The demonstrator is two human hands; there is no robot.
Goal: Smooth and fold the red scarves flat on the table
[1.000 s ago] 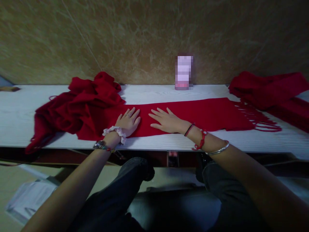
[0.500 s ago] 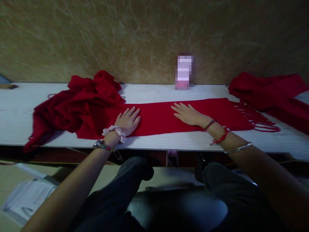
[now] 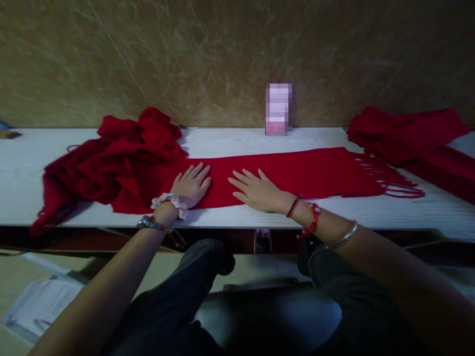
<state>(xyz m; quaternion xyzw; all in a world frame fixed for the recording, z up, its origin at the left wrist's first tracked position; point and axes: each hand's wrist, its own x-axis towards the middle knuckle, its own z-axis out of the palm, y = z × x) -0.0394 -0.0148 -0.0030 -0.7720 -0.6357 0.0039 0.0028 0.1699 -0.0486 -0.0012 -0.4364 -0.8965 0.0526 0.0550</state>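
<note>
A red fringed scarf lies across the white table, flat in its middle and right part, bunched into a heap on the left. My left hand rests palm down on the flat cloth beside the heap, fingers spread. To its right, my right hand also lies flat on the scarf with fingers apart. A narrow strip of cloth shows between the two hands. The fringe spreads out at the scarf's right end.
Another crumpled red cloth lies at the table's right end, touching the fringe. A pixelated phone-like object leans against the marbled wall. A small brown object sits far left. Papers are low on the left, below the white table.
My right hand has slid left along the scarf, closer to my left hand. My left hand stays in place on the cloth. The whole view has shifted slightly.
</note>
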